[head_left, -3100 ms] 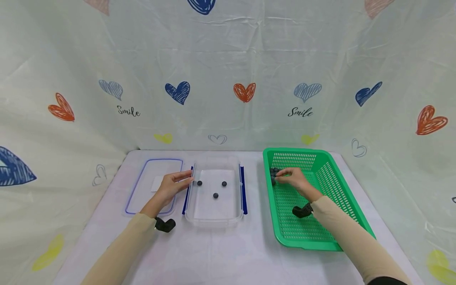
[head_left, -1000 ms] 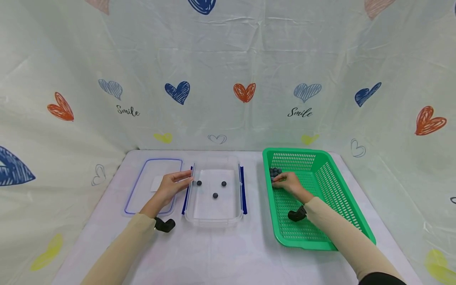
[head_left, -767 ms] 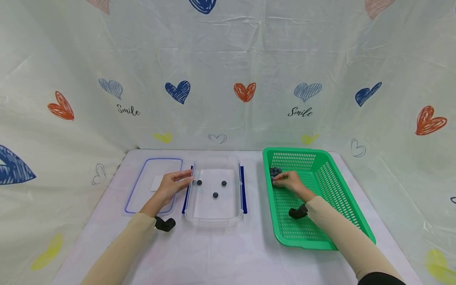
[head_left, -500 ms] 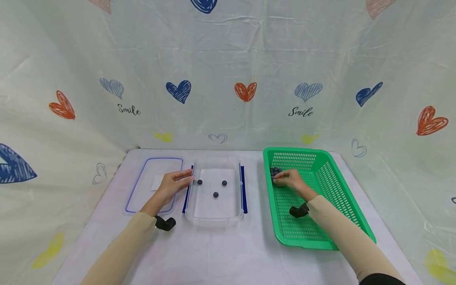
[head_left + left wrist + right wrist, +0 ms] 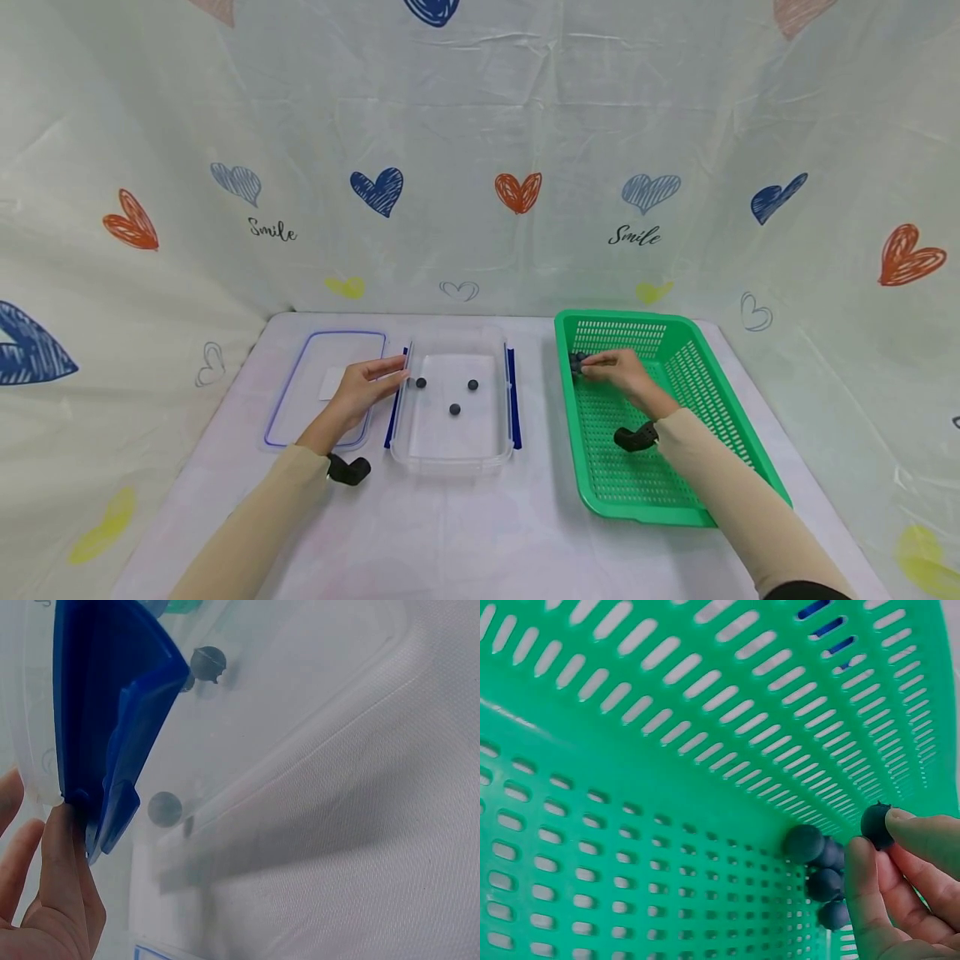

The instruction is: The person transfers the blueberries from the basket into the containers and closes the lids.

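One basket (image 5: 637, 487), lid (image 5: 307, 404) and box (image 5: 435, 442); three boxed blueberries (image 5: 454, 409), one held blueberry (image 5: 876, 826), others (image 5: 825, 885) uncountable.

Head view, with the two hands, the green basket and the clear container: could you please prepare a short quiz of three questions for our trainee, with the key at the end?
1. How many dark berries lie in the clear container?
2. True or false: the right hand pinches a berry within the green basket.
3. Where is the blue-edged lid?
A. Closed on top of the clear container
B. On the table, to the left of the clear container
C. Inside the green basket

Key
1. Three
2. True
3. B
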The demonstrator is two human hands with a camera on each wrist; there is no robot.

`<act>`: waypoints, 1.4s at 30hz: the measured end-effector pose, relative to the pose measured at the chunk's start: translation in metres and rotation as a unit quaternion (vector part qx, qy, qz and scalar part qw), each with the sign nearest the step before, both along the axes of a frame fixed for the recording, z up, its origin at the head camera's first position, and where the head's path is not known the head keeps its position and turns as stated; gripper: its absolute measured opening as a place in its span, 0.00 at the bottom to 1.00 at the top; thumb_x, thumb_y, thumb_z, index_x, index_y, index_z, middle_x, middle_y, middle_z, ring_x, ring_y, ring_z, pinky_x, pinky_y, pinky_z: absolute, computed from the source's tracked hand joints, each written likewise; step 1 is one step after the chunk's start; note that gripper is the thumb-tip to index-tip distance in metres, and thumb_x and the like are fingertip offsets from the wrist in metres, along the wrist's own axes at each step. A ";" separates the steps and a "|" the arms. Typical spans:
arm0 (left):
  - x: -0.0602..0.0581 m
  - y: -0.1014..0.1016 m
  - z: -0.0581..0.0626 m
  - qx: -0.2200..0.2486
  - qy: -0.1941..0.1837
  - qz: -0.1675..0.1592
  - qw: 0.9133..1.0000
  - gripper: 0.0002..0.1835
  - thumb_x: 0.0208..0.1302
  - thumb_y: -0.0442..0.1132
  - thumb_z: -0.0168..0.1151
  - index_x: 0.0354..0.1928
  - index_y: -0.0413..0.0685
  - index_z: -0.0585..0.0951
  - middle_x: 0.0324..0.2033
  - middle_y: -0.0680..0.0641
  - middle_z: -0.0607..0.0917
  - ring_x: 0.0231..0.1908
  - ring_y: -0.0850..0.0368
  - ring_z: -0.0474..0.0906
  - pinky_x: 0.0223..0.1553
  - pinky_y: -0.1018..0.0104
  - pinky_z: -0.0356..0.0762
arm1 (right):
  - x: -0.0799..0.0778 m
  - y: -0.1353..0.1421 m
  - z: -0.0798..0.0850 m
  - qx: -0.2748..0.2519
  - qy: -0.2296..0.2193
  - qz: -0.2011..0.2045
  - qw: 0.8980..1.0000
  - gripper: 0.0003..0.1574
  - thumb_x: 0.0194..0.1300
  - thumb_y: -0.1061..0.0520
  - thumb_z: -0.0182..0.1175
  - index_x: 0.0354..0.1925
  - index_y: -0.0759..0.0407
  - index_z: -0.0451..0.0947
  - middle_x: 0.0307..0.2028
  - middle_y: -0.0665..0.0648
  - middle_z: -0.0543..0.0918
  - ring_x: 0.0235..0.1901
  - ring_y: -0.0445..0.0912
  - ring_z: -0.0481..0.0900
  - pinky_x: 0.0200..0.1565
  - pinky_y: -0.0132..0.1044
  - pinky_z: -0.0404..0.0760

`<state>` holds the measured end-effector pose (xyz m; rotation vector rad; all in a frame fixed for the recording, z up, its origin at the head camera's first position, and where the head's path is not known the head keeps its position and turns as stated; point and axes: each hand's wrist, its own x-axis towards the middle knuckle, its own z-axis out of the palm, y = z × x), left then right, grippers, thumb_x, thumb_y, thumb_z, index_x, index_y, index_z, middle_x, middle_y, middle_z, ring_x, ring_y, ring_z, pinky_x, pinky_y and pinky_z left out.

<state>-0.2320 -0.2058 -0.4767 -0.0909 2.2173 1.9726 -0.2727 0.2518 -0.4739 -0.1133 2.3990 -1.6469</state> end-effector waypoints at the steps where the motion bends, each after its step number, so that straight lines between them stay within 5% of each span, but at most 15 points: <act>1: 0.000 0.000 0.000 0.000 0.000 0.000 1.000 0.27 0.67 0.37 0.68 0.66 0.37 0.75 0.66 0.36 0.73 0.49 0.63 0.81 0.53 0.70 0.80 | 0.000 0.000 0.001 -0.004 0.000 -0.001 1.000 0.21 0.70 0.64 0.62 0.55 0.78 0.76 0.50 0.72 0.82 0.49 0.63 0.82 0.57 0.56 0.78; 7: -0.001 0.000 0.001 -0.008 -0.001 0.000 1.000 0.28 0.67 0.38 0.68 0.66 0.38 0.74 0.66 0.37 0.73 0.51 0.61 0.81 0.53 0.70 0.79 | 0.002 0.003 0.011 -0.030 -0.012 -0.007 0.999 0.25 0.71 0.63 0.61 0.59 0.80 0.72 0.55 0.74 0.78 0.51 0.61 0.82 0.60 0.56 0.76; 14: 0.001 -0.001 0.001 -0.006 0.001 -0.001 1.000 0.27 0.67 0.37 0.67 0.66 0.37 0.74 0.66 0.36 0.73 0.50 0.62 0.81 0.52 0.70 0.80 | 0.003 0.008 0.023 -0.074 -0.022 -0.020 0.997 0.28 0.71 0.63 0.61 0.61 0.81 0.68 0.54 0.70 0.80 0.41 0.40 0.85 0.63 0.56 0.72; 25: -0.002 -0.001 -0.001 -0.007 0.004 -0.003 1.000 0.28 0.67 0.38 0.67 0.66 0.38 0.74 0.66 0.36 0.73 0.51 0.61 0.81 0.53 0.70 0.79 | 0.007 0.011 0.043 -0.112 -0.010 -0.026 0.993 0.26 0.71 0.62 0.61 0.59 0.80 0.70 0.48 0.59 0.82 0.44 0.43 0.85 0.55 0.38 0.82; 42: -0.001 -0.001 -0.002 0.017 0.005 -0.009 1.000 0.28 0.68 0.36 0.66 0.67 0.35 0.73 0.66 0.35 0.72 0.47 0.66 0.81 0.52 0.72 0.80 | 0.012 -0.007 0.068 -0.150 0.002 0.000 0.989 0.28 0.69 0.63 0.63 0.60 0.82 0.69 0.48 0.57 0.82 0.45 0.43 0.84 0.56 0.40 0.81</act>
